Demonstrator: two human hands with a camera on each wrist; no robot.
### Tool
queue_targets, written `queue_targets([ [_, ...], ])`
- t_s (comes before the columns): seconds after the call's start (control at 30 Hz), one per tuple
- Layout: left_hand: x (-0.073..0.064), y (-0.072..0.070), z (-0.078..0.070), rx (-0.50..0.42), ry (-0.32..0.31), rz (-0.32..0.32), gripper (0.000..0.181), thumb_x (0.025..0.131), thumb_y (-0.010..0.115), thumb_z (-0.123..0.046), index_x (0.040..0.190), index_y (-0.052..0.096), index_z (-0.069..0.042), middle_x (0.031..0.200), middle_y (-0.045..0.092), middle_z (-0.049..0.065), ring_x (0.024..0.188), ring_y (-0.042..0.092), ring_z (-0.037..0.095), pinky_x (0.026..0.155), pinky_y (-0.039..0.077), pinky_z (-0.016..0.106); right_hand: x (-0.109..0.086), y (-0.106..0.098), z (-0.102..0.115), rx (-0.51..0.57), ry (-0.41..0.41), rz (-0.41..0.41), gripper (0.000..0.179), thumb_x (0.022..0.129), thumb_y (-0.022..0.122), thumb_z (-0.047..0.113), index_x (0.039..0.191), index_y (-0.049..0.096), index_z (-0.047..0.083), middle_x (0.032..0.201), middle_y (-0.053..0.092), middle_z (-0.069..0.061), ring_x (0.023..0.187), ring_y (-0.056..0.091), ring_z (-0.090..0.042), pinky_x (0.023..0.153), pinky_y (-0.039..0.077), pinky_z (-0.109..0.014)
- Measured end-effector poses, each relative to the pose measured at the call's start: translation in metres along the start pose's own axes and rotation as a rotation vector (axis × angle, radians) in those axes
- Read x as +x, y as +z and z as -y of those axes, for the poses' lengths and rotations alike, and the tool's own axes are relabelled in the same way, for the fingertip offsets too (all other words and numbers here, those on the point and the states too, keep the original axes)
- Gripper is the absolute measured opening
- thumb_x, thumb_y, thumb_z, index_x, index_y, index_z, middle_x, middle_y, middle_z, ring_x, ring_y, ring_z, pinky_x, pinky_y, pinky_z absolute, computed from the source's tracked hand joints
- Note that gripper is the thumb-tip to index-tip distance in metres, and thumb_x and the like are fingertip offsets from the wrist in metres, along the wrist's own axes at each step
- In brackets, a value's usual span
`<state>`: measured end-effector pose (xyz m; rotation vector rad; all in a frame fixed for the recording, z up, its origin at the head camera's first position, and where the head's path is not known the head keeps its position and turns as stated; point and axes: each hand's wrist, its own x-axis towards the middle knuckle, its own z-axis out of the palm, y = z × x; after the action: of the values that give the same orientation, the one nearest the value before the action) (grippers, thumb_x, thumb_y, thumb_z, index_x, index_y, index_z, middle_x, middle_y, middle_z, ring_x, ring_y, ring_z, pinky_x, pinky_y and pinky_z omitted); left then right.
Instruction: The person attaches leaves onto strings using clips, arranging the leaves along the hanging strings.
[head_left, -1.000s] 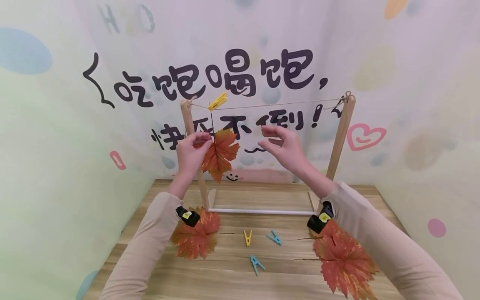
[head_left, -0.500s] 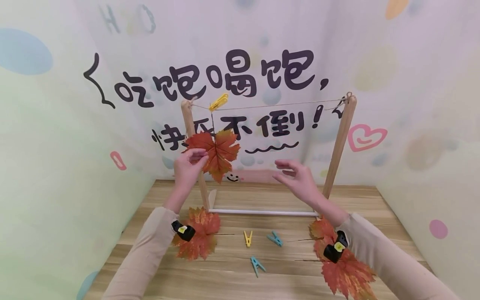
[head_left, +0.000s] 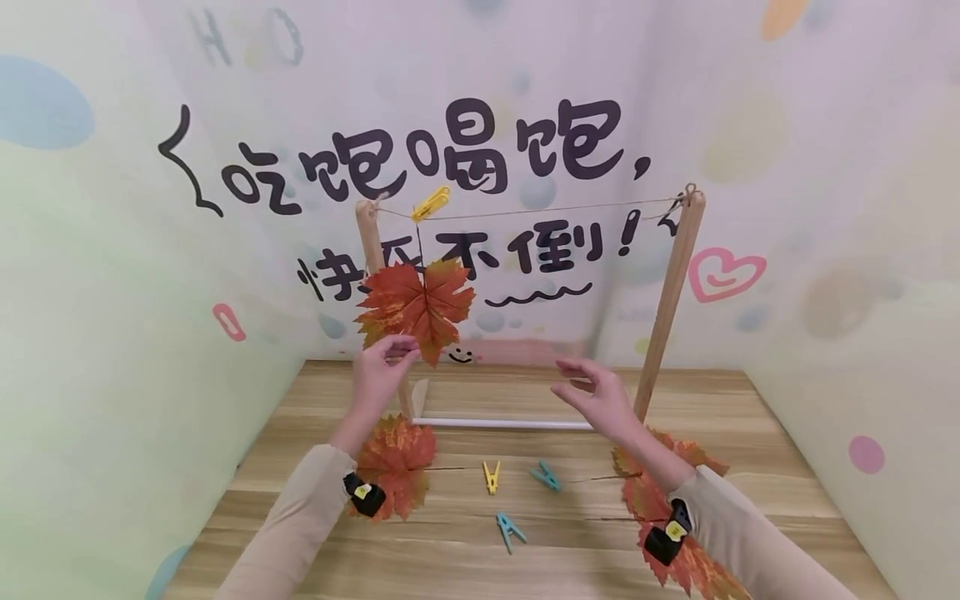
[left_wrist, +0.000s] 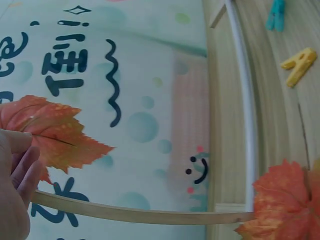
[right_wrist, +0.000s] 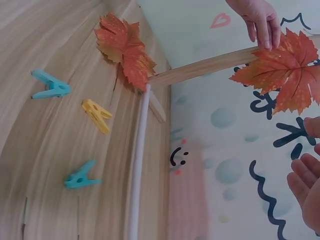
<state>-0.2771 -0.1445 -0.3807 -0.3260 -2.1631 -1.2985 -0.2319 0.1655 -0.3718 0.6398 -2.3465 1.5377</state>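
Hanging leaf (head_left: 431, 300): we find it suspended by its dark stem from a string (head_left: 525, 212), near the left post (head_left: 369, 237), with a yellow clothespin (head_left: 432, 203) clipped at the top of the stem. The leaf is orange-red, its lowest tip pointing down towards the tabletop (head_left: 450, 550).

We note the left hand (head_left: 378, 377) at the leaf's lower left edge, its fingers bent and the gap to the thumb narrow. We cannot tell whether they pinch the edge or merely lie against it. The right hand (head_left: 600, 402) is in the air in front of the right post (head_left: 671, 300), well apart from the leaf; its fingers are loosely bent, the thumb apart from them.

A white rod (head_left: 502, 423) joins the posts low down. In front of it on the tabletop we record a second yellow clothespin (head_left: 491, 477) and two blue clothespins (head_left: 546, 477). One further leaf (head_left: 397, 467) lies to the left; more leaves (head_left: 637, 493) lie to the right, partly hidden by the right arm.
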Motion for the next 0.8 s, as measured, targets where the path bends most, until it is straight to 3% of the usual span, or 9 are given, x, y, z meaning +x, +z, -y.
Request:
queue_targets([
  [0.13,-0.013,0.005,0.009,0.024,0.001,0.015,0.011,0.077,0.069,0.001,0.087,0.067,0.003,0.083,0.068,0.015,0.073,0.065,0.025,0.063,0.054,0.028,-0.009,0.001,-0.009,0.004,0.034,0.014,0.036,0.081,0.064,-0.002,0.114,0.055,-0.011,0.111,0.057,-0.027,0.103,0.054,-0.041,0.085,0.045,-0.051],
  [0.33,-0.036,0.012,0.022,0.056,-0.112,0.118,0.013,0.079,0.068,-0.004,0.091,0.067,0.001,0.084,0.068,0.012,0.076,0.064,0.023,0.067,0.054,0.031,-0.024,0.007,-0.029,0.056,0.099,0.075,0.039,0.081,0.063,-0.001,0.117,0.052,-0.012,0.116,0.053,-0.028,0.106,0.051,-0.042,0.088,0.042,-0.054],
  [0.47,-0.050,0.015,0.033,0.072,-0.162,0.182,0.016,0.079,0.068,-0.003,0.094,0.066,0.001,0.085,0.067,0.010,0.078,0.063,0.021,0.068,0.053,0.029,-0.031,0.014,-0.060,0.075,0.120,0.096,0.042,0.082,0.066,0.006,0.119,0.052,-0.007,0.118,0.054,-0.024,0.107,0.052,-0.038,0.089,0.042,-0.052],
  [0.67,-0.066,0.022,0.047,0.085,-0.169,0.209,0.016,0.076,0.069,0.002,0.092,0.066,0.001,0.082,0.067,0.010,0.076,0.063,0.023,0.066,0.053,0.029,-0.038,0.023,-0.086,0.095,0.137,0.105,0.043,0.081,0.068,0.010,0.119,0.053,-0.005,0.117,0.056,-0.021,0.106,0.053,-0.036,0.088,0.046,-0.043],
  [0.8,-0.077,0.026,0.056,0.097,-0.183,0.274,0.019,0.075,0.069,0.004,0.093,0.065,0.003,0.083,0.066,0.011,0.077,0.064,0.024,0.069,0.053,0.032,-0.043,0.029,-0.094,0.070,0.152,0.120,0.043,0.081,0.068,0.011,0.118,0.054,-0.005,0.115,0.057,-0.021,0.105,0.053,-0.036,0.088,0.045,-0.045],
])
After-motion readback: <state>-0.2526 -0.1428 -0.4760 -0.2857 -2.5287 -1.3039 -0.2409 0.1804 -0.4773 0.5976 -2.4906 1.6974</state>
